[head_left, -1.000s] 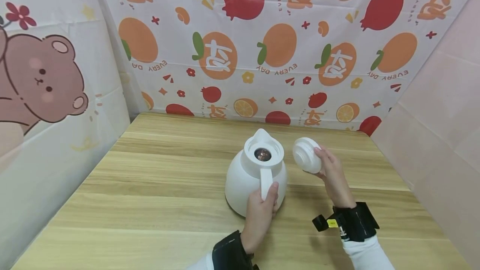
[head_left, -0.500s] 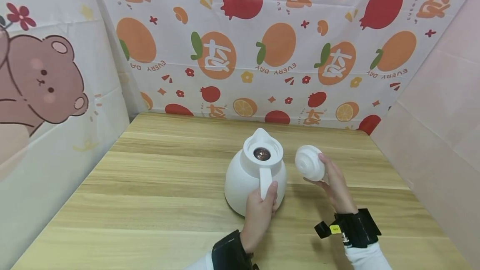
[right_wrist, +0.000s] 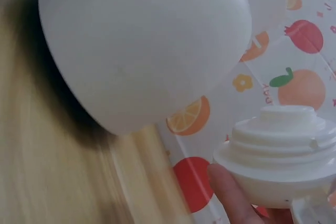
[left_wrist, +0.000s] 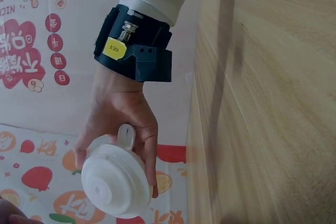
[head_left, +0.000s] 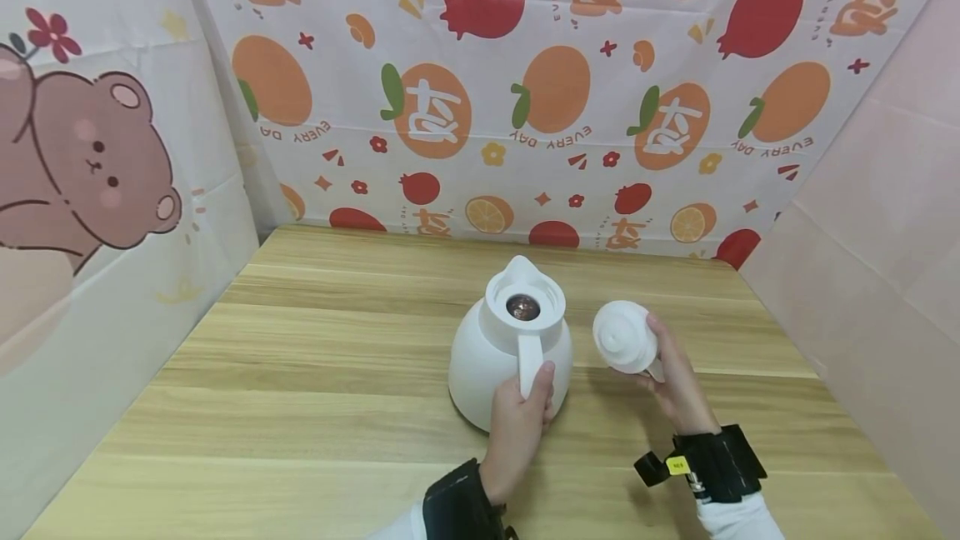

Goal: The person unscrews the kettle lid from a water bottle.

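A white thermos jug stands upright on the wooden table, its round mouth uncovered and its spout toward the back wall. My left hand grips the jug's handle, thumb along its right side. To the right of the jug, my right hand holds the white stepped lid above the table, its inner side turned toward the head camera. In the right wrist view the lid sits between my fingers, with the jug body close by. The left wrist view also shows the lid in the right hand.
The light wooden table reaches back to a fruit-print cloth. A bear-print cloth hangs on the left and a pale pink wall covering on the right. Black camera straps wrap both wrists.
My right hand has drawn slightly toward me and right, tilting the lid so its inner side faces up more. The left hand and jug stay in place.
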`<action>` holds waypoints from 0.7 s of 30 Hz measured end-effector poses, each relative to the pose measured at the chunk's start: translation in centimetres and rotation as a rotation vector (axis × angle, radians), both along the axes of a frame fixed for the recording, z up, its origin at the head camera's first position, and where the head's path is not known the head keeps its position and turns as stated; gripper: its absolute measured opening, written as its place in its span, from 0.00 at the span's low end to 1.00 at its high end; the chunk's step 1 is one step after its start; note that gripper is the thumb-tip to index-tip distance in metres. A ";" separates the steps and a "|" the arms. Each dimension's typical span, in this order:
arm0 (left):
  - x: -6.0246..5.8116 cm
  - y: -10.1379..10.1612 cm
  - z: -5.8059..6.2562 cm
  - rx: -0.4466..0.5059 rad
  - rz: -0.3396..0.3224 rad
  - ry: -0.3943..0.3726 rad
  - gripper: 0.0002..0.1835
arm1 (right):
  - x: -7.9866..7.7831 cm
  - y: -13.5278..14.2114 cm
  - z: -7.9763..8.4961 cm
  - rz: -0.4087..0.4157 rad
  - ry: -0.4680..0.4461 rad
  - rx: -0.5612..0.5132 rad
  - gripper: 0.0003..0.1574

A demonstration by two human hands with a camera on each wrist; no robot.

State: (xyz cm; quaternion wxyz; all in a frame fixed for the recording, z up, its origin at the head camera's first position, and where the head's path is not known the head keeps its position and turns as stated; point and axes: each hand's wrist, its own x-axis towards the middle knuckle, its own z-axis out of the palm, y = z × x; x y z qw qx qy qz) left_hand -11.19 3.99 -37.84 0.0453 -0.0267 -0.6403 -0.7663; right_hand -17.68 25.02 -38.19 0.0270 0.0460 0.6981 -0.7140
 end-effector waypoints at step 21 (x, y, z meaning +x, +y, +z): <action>-0.4 0.0 -0.2 -0.020 -0.016 -0.033 0.29 | 0.2 0.5 -2.1 -0.021 -0.079 0.065 0.27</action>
